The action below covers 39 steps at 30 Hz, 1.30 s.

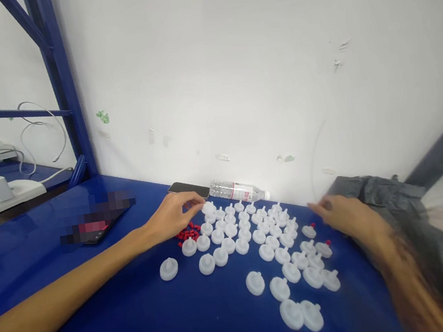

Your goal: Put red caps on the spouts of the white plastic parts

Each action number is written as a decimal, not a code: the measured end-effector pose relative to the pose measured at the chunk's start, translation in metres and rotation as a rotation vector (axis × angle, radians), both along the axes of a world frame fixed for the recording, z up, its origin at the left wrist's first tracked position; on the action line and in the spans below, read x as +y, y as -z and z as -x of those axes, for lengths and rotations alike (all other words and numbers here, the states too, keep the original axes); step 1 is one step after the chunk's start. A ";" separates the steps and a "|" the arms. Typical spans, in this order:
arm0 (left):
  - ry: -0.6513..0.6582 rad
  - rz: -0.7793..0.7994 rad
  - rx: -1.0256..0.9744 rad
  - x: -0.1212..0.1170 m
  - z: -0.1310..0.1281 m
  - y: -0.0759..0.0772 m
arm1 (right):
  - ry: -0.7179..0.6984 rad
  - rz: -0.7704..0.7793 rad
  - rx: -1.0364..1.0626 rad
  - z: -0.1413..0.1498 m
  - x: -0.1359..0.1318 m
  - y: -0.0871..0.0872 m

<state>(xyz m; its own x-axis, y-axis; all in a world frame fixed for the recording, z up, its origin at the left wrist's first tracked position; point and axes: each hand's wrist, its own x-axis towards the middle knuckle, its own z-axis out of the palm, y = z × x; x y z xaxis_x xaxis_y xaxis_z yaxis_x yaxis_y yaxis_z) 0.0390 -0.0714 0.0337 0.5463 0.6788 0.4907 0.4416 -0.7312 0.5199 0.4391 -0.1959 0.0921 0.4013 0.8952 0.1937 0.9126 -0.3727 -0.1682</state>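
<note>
My left hand pinches a white plastic disc with a short stem at the back left of a spread of similar discs. Just below this hand lies a small pile of red caps. My right hand is above the table's right side, near a white disc with a red cap on its stem. Motion blurs this hand, so whether its fingers hold anything is unclear. Another red-capped disc lies close by. Several uncapped white discs cover the middle of the blue table.
A clear plastic bottle lies against the wall beside a dark phone. Another dark, partly pixelated device is on the left. A black plastic bag borders the right side. A power strip stands on the far-left shelf.
</note>
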 end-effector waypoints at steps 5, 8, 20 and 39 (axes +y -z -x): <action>0.053 0.035 -0.019 -0.016 -0.006 0.000 | -0.418 -0.269 0.042 0.081 0.001 0.007; 0.092 0.034 -0.021 -0.030 -0.012 0.003 | -0.671 -0.343 0.028 0.121 0.000 0.029; -0.118 -0.103 0.220 0.010 0.013 -0.009 | -0.913 -0.534 -0.141 0.118 0.008 0.050; -0.329 0.156 0.663 0.056 0.057 -0.002 | -0.959 -0.533 -0.216 0.115 0.009 0.055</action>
<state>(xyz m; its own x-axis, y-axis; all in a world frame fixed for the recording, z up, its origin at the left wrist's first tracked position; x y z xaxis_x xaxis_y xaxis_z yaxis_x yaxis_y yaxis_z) -0.0185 -0.0154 0.0361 0.4507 0.8925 0.0145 0.8807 -0.4473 0.1557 0.3236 -0.1871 0.0376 -0.4990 0.5981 0.6271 0.8132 0.5733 0.1003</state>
